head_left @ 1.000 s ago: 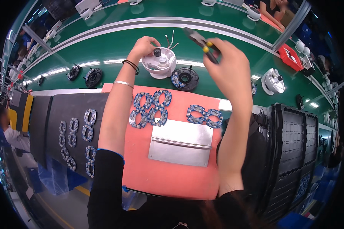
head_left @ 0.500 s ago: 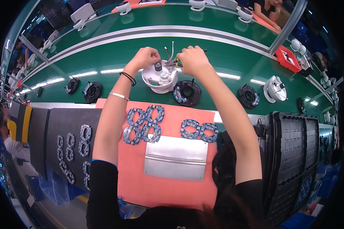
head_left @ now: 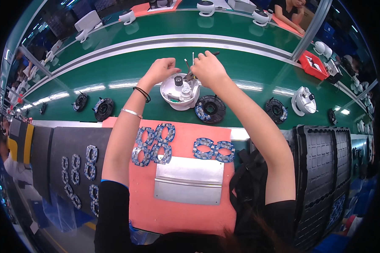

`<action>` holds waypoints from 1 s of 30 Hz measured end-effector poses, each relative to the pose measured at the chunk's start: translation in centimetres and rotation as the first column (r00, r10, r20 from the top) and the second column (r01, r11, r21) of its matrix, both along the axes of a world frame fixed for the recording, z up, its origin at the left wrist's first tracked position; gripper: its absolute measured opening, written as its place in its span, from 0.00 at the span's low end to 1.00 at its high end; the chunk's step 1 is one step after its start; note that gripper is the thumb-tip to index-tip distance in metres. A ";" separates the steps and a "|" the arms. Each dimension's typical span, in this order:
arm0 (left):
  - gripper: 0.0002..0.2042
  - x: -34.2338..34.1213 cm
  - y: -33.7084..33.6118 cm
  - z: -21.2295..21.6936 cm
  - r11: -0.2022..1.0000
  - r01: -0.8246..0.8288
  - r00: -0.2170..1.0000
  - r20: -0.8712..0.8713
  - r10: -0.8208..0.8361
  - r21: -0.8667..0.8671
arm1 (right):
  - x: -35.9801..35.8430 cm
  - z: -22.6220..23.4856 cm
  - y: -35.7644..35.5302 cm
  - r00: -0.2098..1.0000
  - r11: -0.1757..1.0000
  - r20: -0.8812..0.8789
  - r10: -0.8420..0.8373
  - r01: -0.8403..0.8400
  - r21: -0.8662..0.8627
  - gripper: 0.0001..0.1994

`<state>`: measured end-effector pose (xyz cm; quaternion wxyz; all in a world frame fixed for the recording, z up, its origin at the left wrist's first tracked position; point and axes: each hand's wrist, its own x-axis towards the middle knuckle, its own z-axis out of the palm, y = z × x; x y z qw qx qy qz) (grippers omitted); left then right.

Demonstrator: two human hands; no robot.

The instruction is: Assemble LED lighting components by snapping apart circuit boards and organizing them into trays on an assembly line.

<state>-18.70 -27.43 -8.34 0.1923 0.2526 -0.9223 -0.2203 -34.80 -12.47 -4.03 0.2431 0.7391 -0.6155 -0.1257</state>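
A white round device housing (head_left: 178,102) stands on the green bench in front of me, its inside facing up with a black cylinder (head_left: 178,80) on it. Beside its left rim is my left hand (head_left: 160,70), fingers curled, with a gap between thumb and forefinger and nothing visible in it. My right hand (head_left: 208,70) grips pliers (head_left: 189,77) with dark and yellow handles; their jaws reach down at the housing's far right rim. Thin wires (head_left: 193,57) rise there, white and dark. Whether the jaws hold a wire is too small to tell.
A black ring part (head_left: 210,109) with blue boards lies right of the housing, and another white device (head_left: 304,101) stands farther right. Nearer me, blue circuit boards (head_left: 214,149) and a metal plate (head_left: 189,180) lie on a pink mat (head_left: 181,217). Black trays (head_left: 323,168) stand at right.
My left hand has drawn back a little from the black cylinder, its thumb and forefinger now apart. The right hand has tilted, bringing the pliers more steeply downward. The whole view has shifted slightly.
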 end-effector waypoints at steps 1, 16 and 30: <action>0.19 -0.4 0.1 -0.1 1.000 -0.011 0.999 -0.053 0.012 0.014 | -0.2 0.0 0.1 1.000 1.000 -0.003 -0.006 0.006 -0.006 0.07; 0.16 -4.1 2.9 0.8 0.998 0.041 0.988 -0.154 -0.032 0.057 | -2.9 0.8 2.0 0.973 0.984 0.174 -0.153 0.134 0.115 0.05; 0.13 1.9 16.1 13.5 0.988 0.152 0.967 -0.200 -0.157 -0.040 | -2.7 4.2 8.5 0.924 0.950 0.382 -0.007 0.126 -0.287 0.05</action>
